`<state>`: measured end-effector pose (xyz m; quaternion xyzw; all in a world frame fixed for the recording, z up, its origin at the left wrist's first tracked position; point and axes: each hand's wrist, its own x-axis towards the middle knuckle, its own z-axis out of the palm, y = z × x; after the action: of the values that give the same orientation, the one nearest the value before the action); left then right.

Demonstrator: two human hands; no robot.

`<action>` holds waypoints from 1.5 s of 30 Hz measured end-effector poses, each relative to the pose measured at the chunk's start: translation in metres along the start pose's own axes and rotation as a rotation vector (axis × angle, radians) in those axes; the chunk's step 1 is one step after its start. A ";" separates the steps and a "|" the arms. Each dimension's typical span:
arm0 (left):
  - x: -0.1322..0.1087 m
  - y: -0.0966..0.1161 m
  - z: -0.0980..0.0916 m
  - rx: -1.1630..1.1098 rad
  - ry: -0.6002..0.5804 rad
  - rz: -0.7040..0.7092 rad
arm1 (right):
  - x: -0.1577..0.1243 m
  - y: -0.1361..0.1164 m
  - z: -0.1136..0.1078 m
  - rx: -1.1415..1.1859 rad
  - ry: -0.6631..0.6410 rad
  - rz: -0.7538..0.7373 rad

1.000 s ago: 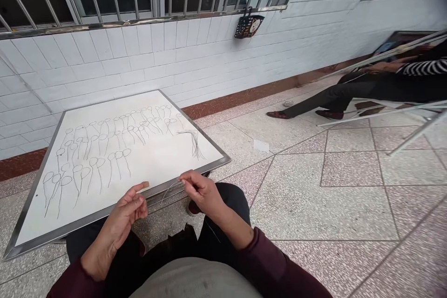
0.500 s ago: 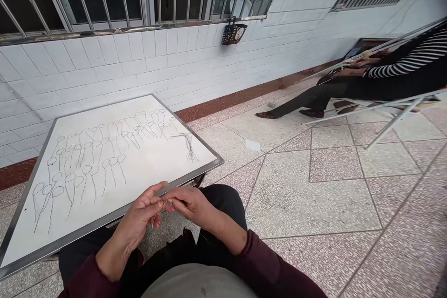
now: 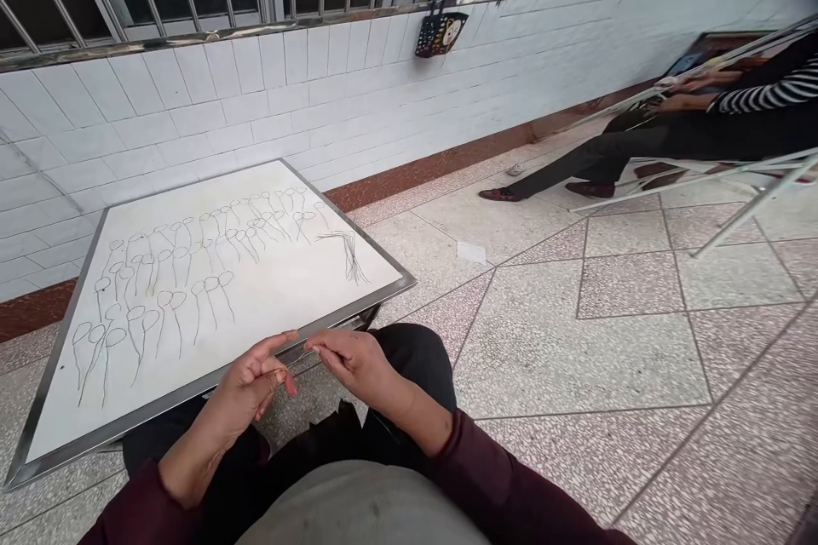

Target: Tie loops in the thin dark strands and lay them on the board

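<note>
And here two hands are working one thin wire (image 3: 295,358) just off the near edge of the table (image 3: 274,285)! The left hand (image 3: 252,376) is pinching it, forefinger sticking out; the right hand (image 3: 345,359) is gripping it between thumb and forefinger, nearly closed. They're apparently bending or guiding the wire, and that's calling for a steady pinch on both sides. Counting now: roughly eleven looped wires (image 3: 181,325) are filling the front row, many more are stretching toward the far edge, too fine to count, and one bunch of loose wires (image 3: 351,255) is lying near the right corner.
</note>
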<state>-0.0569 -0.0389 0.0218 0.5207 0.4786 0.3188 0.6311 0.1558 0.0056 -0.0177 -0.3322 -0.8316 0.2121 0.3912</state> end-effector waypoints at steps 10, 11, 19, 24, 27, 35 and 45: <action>-0.015 -0.012 -0.029 0.062 0.284 0.034 | 0.002 0.015 -0.032 -0.159 0.184 0.175; -0.013 -0.009 -0.025 0.067 0.288 0.061 | 0.002 0.011 -0.031 -0.153 0.173 0.154; 0.011 0.009 0.029 0.254 0.262 0.289 | 0.001 -0.007 -0.015 -0.033 0.081 0.057; 0.012 0.009 0.034 0.208 0.357 0.233 | 0.000 -0.012 -0.012 0.174 0.053 0.127; 0.008 0.013 0.032 0.172 0.397 0.204 | 0.000 -0.013 -0.012 0.267 0.045 0.179; 0.006 0.018 0.033 0.194 0.385 0.223 | 0.001 -0.018 -0.006 0.363 0.056 0.225; 0.007 0.015 0.025 0.262 0.382 0.255 | -0.001 -0.017 0.006 0.472 0.039 0.250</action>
<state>-0.0294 -0.0381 0.0346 0.5846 0.5567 0.4234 0.4113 0.1453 -0.0078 -0.0113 -0.3361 -0.7038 0.4405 0.4446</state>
